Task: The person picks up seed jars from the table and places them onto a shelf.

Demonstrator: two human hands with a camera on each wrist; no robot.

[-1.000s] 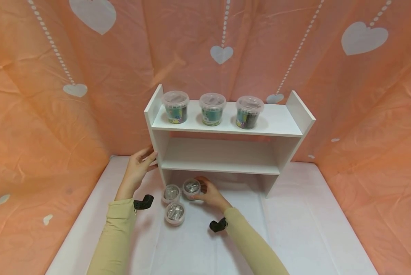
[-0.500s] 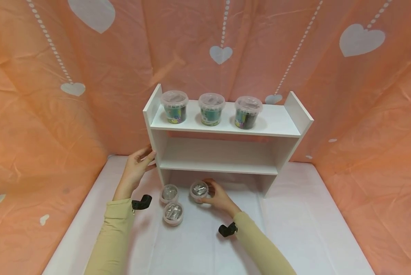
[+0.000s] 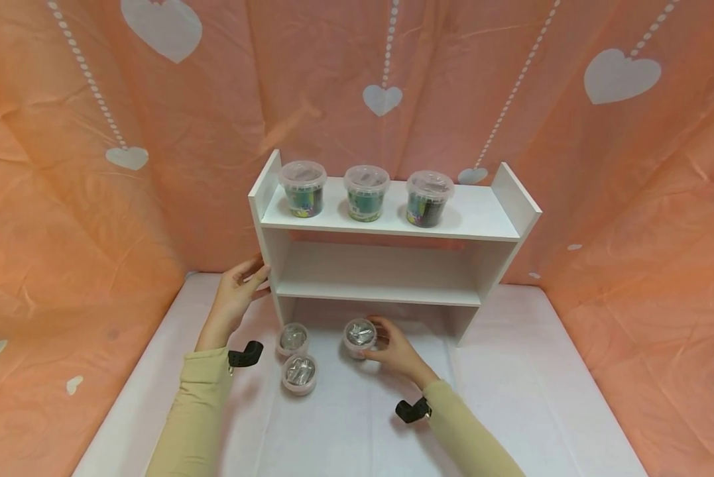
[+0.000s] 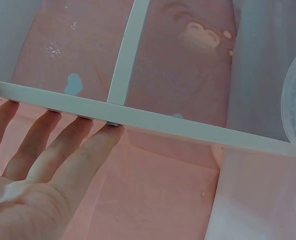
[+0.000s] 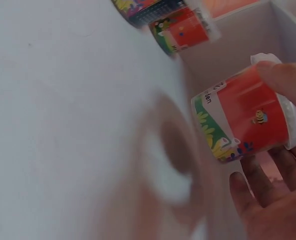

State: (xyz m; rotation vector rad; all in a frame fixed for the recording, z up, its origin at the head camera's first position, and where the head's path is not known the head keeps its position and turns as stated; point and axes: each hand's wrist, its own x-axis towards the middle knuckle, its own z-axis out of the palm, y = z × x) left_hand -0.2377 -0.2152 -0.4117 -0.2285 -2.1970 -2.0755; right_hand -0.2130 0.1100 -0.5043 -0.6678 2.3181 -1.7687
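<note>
My right hand (image 3: 400, 348) holds a small lidded plastic tub (image 3: 359, 335) between thumb and fingers, under the shelf's front. In the right wrist view this tub (image 5: 247, 112) shows a red label with a bee and flowers, tilted and raised over the white cloth with its shadow beneath. My left hand (image 3: 235, 297) touches the left side panel of a white shelf unit (image 3: 380, 268). In the left wrist view the fingers (image 4: 83, 155) reach fairly straight to the panel's edge. Two more tubs, a rear one (image 3: 293, 338) and a front one (image 3: 299, 373), stand close together left of the held tub.
On the top board stand three tubs with greenish contents: left (image 3: 304, 190), middle (image 3: 366, 193) and right (image 3: 428, 199). A white cloth (image 3: 530, 397) covers the table. Orange curtains (image 3: 631, 199) with white hearts enclose the back and sides.
My right hand has carried its tub to the right, away from the two tubs beside it. My left hand stays at the shelf's side panel.
</note>
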